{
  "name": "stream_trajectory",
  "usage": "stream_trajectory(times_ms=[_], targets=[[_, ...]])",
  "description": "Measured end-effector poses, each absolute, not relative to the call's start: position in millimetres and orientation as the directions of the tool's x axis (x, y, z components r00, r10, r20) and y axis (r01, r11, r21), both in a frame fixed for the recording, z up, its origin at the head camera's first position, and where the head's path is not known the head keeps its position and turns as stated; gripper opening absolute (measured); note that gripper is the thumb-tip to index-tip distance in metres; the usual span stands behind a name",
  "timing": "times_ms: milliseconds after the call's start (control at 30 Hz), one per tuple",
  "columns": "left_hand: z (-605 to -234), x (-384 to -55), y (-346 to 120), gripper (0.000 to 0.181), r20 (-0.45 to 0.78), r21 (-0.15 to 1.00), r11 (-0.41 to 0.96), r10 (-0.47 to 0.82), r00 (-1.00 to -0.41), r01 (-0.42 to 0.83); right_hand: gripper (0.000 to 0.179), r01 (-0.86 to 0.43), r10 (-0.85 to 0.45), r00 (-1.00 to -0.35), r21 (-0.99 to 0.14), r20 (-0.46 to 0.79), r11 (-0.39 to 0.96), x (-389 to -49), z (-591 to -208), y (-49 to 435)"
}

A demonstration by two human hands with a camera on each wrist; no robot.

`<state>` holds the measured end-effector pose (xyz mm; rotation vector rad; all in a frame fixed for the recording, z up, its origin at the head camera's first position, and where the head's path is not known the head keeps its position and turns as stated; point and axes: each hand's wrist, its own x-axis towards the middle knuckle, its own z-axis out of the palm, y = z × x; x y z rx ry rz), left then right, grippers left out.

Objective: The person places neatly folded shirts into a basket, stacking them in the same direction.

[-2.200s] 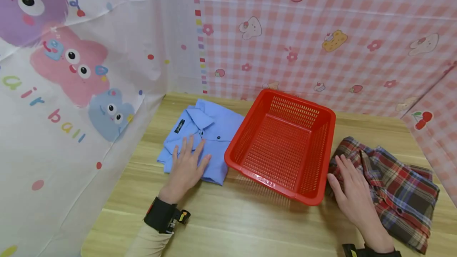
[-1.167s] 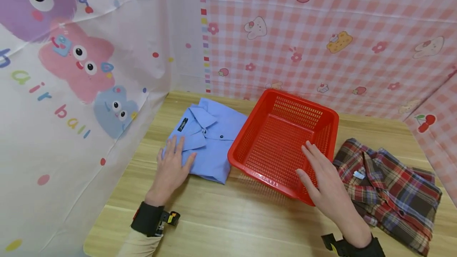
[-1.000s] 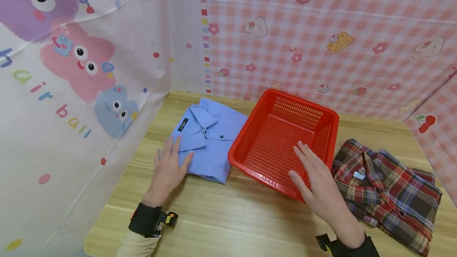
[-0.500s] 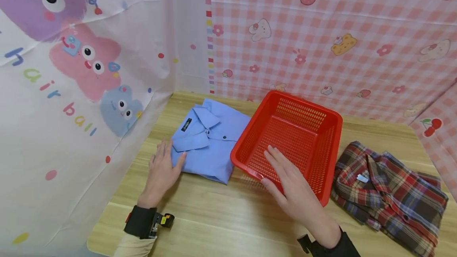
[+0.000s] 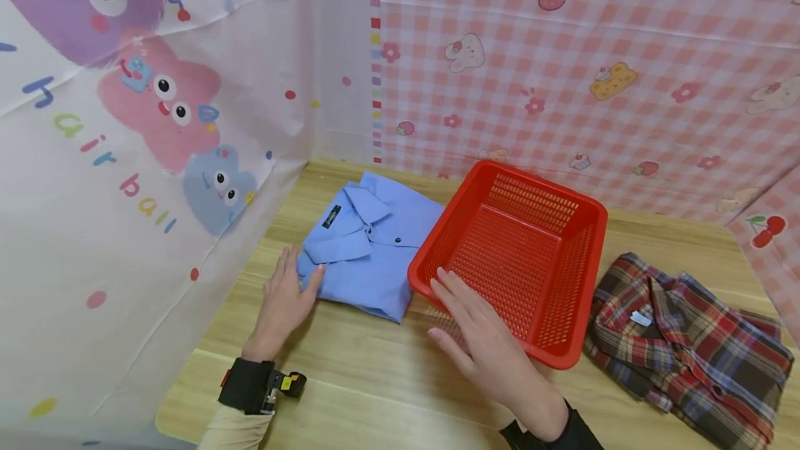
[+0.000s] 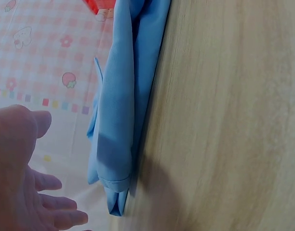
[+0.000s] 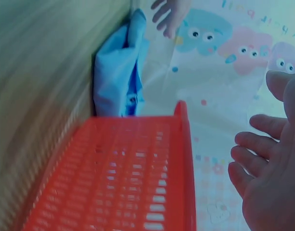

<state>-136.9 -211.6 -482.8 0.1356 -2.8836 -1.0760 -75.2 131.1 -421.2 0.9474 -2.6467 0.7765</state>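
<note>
A folded blue shirt [image 5: 375,262] with a dark label lies on the table, left of a red plastic basket [image 5: 565,356]. My left hand [image 5: 286,307] is at the shirt's near left corner, fingers extended; the left wrist view shows a gap between the hand [image 6: 22,178] and the blue shirt [image 6: 116,106]. Over the basket's near rim hovers my right hand [image 5: 478,346], fingers straight and holding nothing. In the right wrist view that hand [image 7: 273,154] is apart from the red basket [image 7: 186,168]. A folded plaid shirt [image 5: 694,346] lies to the basket's right.
The wooden table [image 5: 369,380] carries both shirts and the basket. Behind it hangs a pink checked cloth [image 5: 531,54], and a white cartoon-printed cloth [image 5: 269,40] hangs on the left, each close to the table's edges.
My right hand has left the plaid shirt and travelled left across the basket to its near rim. My left hand has drawn back off the blue shirt toward its near left corner.
</note>
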Motion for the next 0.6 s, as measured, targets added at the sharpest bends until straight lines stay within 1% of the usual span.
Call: stream_trajectory(times_ms=[133,233,333,433,600], targets=[[-483.7,-137.6,-214.9,0.085,0.006,0.697,0.711,-0.13,-0.992,-0.089,0.064,-0.692,-0.569,-0.722,-0.384,0.395,0.611,-75.7,-428.8,119.0],[-484.3,-139.3,-216.0,0.086,-0.015,0.728,0.677,-0.144,-0.989,-0.11,0.06,-0.716,-0.598,-0.698,-0.401,0.395,0.571,-76.8,-437.0,109.8],[-485.2,-142.0,-215.3,0.086,-0.04,0.754,0.642,-0.168,-0.985,-0.141,0.059,-0.699,-0.603,-0.711,-0.464,0.363,0.545,-76.8,-445.2,101.2],[-485.5,-143.7,-214.7,0.086,-0.065,0.769,0.616,-0.193,-0.979,-0.173,0.06,-0.654,-0.59,-0.743,-0.531,0.317,0.539,-76.8,-451.6,94.5],[-485.8,-144.3,-216.9,0.086,-0.073,0.781,0.595,-0.215,-0.974,-0.19,0.06,-0.6,-0.554,-0.779,-0.611,0.296,0.517,-80.3,-461.3,83.9]])
